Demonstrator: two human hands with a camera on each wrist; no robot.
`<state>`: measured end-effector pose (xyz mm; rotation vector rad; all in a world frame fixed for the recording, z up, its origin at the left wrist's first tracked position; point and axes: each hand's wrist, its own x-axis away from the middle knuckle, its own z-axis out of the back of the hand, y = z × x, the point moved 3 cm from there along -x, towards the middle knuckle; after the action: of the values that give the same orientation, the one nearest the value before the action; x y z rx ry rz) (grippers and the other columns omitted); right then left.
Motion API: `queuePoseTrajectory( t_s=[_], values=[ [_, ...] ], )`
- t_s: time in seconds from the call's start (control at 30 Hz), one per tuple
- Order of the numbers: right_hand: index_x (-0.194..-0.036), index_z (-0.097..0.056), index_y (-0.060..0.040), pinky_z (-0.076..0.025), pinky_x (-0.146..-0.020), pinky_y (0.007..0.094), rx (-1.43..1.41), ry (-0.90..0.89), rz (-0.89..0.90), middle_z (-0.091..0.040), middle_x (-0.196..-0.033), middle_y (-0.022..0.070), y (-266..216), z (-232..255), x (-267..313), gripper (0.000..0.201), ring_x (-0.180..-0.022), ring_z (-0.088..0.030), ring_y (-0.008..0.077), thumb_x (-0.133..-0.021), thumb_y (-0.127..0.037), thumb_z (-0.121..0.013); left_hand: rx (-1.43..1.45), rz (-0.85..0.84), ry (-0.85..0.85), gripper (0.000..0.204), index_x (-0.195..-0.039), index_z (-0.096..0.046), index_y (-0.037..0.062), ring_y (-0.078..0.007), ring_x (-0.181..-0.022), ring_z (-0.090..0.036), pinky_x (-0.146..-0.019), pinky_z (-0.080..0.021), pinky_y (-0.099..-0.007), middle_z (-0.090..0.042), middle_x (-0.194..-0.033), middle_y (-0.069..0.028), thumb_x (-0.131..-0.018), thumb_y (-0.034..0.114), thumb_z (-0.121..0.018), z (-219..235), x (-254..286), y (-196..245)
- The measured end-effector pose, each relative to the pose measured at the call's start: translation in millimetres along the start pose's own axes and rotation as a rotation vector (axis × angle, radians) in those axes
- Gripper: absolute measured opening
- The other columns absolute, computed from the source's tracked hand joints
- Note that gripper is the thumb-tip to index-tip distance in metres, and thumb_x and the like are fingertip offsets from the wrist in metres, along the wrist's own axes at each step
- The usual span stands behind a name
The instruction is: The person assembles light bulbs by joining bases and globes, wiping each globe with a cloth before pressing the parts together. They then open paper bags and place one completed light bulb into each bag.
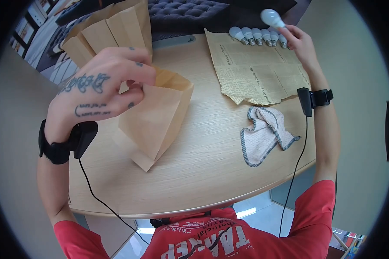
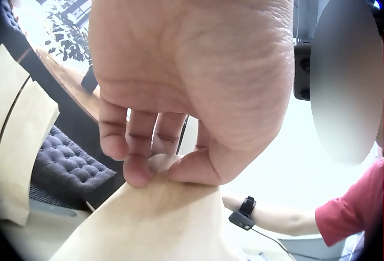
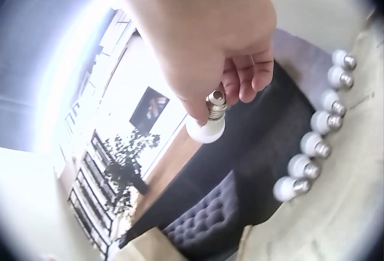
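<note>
My right hand (image 1: 301,45) pinches a white light bulb (image 1: 271,17) by its metal screw base, raised above the far right of the table. In the right wrist view the held bulb (image 3: 207,130) hangs between thumb and fingers, its threaded end showing. Several like bulbs (image 1: 236,33) lie in a row beneath, at the far edge of a printed brown paper sheet (image 1: 259,75). On the left, my left hand (image 1: 101,82) pinches the top edge of a brown paper bag (image 1: 153,116). The bag tilts, its mouth partly spread; its bottom is hidden from view.
More brown paper bags (image 1: 125,32) stand at the back left. A pale cloth with grey trim (image 1: 263,134) lies crumpled right of centre on the wooden table (image 1: 203,172). Beyond the far edge is a dark tufted sofa (image 1: 186,13). Cables run from both wrist cameras.
</note>
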<state>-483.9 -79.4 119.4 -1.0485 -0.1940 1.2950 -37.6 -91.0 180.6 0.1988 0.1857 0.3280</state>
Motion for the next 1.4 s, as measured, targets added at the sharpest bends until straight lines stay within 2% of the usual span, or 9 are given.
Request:
queuePoseTrajectory(
  t_s=[0.4, 0.5, 0.63, 0.73, 0.83, 1.03, 1.23, 1.37, 1.4],
  values=[
    [-0.107, -0.073, -0.0046, -0.040, -0.059, 0.0243, -0.306, -0.682, 0.327, -0.059, -0.073, -0.0015, -134.6, -124.6, 75.6, 0.033, -0.068, -0.051, 0.0069, -0.082, -0.024, -0.080, 0.009, -0.007, -0.017, 0.013, -0.077, -0.059, -0.0013, -0.0265, -0.071, -0.058, -0.059, -0.045, -0.0346, -0.055, -0.082, -0.0105, -0.065, -0.003, -0.055, 0.5, 2.4, 6.5],
    [-0.107, -0.072, -0.0041, -0.043, -0.063, 0.0253, -0.130, -0.811, 0.321, -0.061, -0.074, 0.0002, -147.2, -138.5, 82.5, 0.033, -0.070, -0.054, 0.0087, -0.081, -0.023, -0.079, 0.013, -0.026, -0.018, 0.012, -0.078, -0.060, -0.0018, -0.0264, -0.071, -0.058, -0.058, -0.045, -0.0345, -0.055, -0.082, -0.0105, -0.067, -0.003, -0.056, 0.7, 2.5, 5.2],
    [-0.117, -0.069, -0.0051, -0.049, -0.077, 0.0263, -0.182, -0.945, 0.350, -0.070, -0.092, 0.0045, -160.8, -146.3, 92.8, 0.031, -0.082, -0.060, 0.0114, -0.087, -0.013, -0.069, 0.018, -0.038, -0.011, 0.013, -0.079, -0.060, -0.0016, -0.0256, -0.071, -0.058, -0.058, -0.045, -0.0339, -0.055, -0.082, -0.0105, -0.067, -0.004, -0.056, 0.8, 2.6, 5.9],
    [-0.125, -0.064, -0.0064, -0.049, -0.085, 0.0275, -0.517, -0.949, 0.275, -0.070, -0.107, 0.0047, -159.2, -147.0, 94.6, 0.036, -0.090, -0.061, 0.0120, -0.089, -0.007, -0.064, 0.034, -0.033, 0.012, 0.013, -0.078, -0.060, -0.0013, -0.0246, -0.071, -0.058, -0.058, -0.045, -0.0331, -0.055, -0.081, -0.0099, -0.067, -0.004, -0.055, 0.7, 4.8, 6.1],
    [-0.128, -0.062, -0.0071, -0.049, -0.090, 0.0277, -0.508, -0.895, 0.327, -0.068, -0.116, 0.0044, -149.6, -145.3, 85.9, 0.036, -0.094, -0.060, 0.0120, -0.092, -0.006, -0.061, 0.025, -0.036, 0.020, 0.013, -0.078, -0.060, -0.0007, -0.0234, -0.071, -0.058, -0.058, -0.045, -0.0324, -0.055, -0.081, -0.0092, -0.066, -0.004, -0.055, 2.6, 6.8, 6.2],
    [-0.122, -0.063, -0.0039, -0.051, -0.078, 0.0278, -0.358, -0.731, 0.100, -0.069, -0.109, 0.0069, -132.5, -143.9, 81.1, 0.029, -0.091, -0.062, 0.0115, -0.097, -0.017, -0.057, 0.019, -0.018, 0.013, 0.013, -0.077, -0.060, -0.0002, -0.0235, -0.072, -0.058, -0.058, -0.045, -0.0318, -0.055, -0.083, -0.0089, -0.065, -0.004, -0.056, 4.4, 6.5, 4.8],
    [-0.126, -0.059, -0.0029, -0.051, -0.076, 0.0256, -0.319, -0.763, -0.144, -0.066, -0.110, 0.0047, -108.5, -160.7, 81.5, 0.031, -0.090, -0.063, 0.0107, -0.098, -0.012, -0.048, -0.112, -0.106, 0.234, 0.016, -0.077, -0.057, -0.0004, -0.0250, -0.073, -0.059, -0.062, -0.047, -0.0312, -0.055, -0.085, -0.0084, -0.062, -0.005, -0.056, 28.5, 21.4, 7.5],
    [-0.138, -0.046, -0.0007, -0.051, -0.085, 0.0302, -0.570, -0.780, -0.105, -0.059, -0.127, 0.0110, -126.4, -179.6, 110.3, 0.045, -0.102, -0.061, 0.0164, -0.094, -0.007, -0.044, -0.127, -0.119, 0.475, 0.015, -0.081, -0.062, 0.0047, -0.0239, -0.079, -0.062, -0.066, -0.051, -0.0318, -0.059, -0.100, -0.0102, -0.070, -0.004, -0.058, 19.8, 48.4, -0.8],
    [-0.141, -0.042, -0.0006, -0.050, -0.087, 0.0309, -0.615, -0.803, -0.078, -0.055, -0.131, 0.0116, -133.6, -185.8, 120.9, 0.048, -0.105, -0.060, 0.0170, -0.094, -0.006, -0.043, -0.059, -0.024, 0.486, 0.036, -0.107, -0.065, 0.0088, -0.0228, -0.089, -0.064, -0.072, -0.054, -0.0325, -0.055, -0.121, -0.0104, -0.074, -0.003, -0.060, 5.4, 58.0, -7.3]
  ],
)
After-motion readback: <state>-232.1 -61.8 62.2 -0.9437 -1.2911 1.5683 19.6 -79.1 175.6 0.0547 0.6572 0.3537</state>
